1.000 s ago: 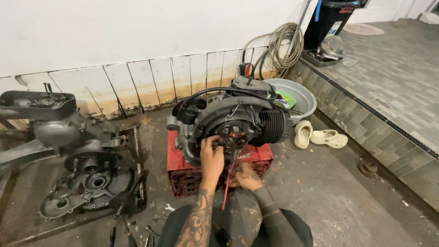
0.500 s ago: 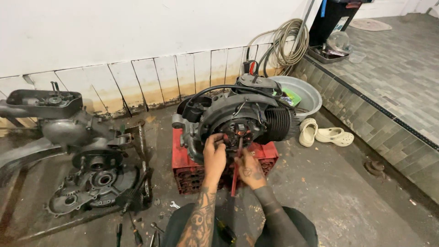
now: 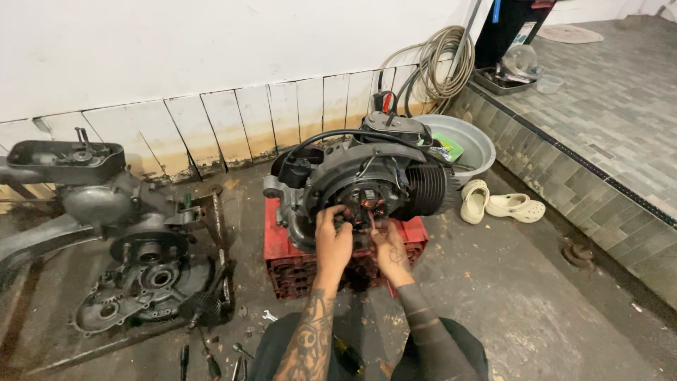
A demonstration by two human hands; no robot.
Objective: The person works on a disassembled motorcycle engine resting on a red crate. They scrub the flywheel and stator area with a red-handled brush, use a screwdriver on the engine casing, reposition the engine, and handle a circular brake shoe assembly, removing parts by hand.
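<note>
Floor: stained concrete (image 3: 493, 282), red crate (image 3: 282, 247) supporting small engine (image 3: 367, 183).
Left hand (image 3: 333, 240): fingers curled on stator plate (image 3: 363, 201).
Right hand (image 3: 386, 247): pinching something small, unclear.
Risk: wiring could be nicked by slipping fingers.

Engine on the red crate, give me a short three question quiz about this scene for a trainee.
1. True or false: the engine sits directly on the floor.
2. Which hand touches the round plate on the engine's face? A) left hand only B) right hand only C) both
3. Fill in: the pale clogs lie on the engine's ____ side, beside the tiled step.

Key:
1. False; it rests on a red crate.
2. C; the fingers of both hands are at the plate.
3. Right, near the grey basin.
</note>
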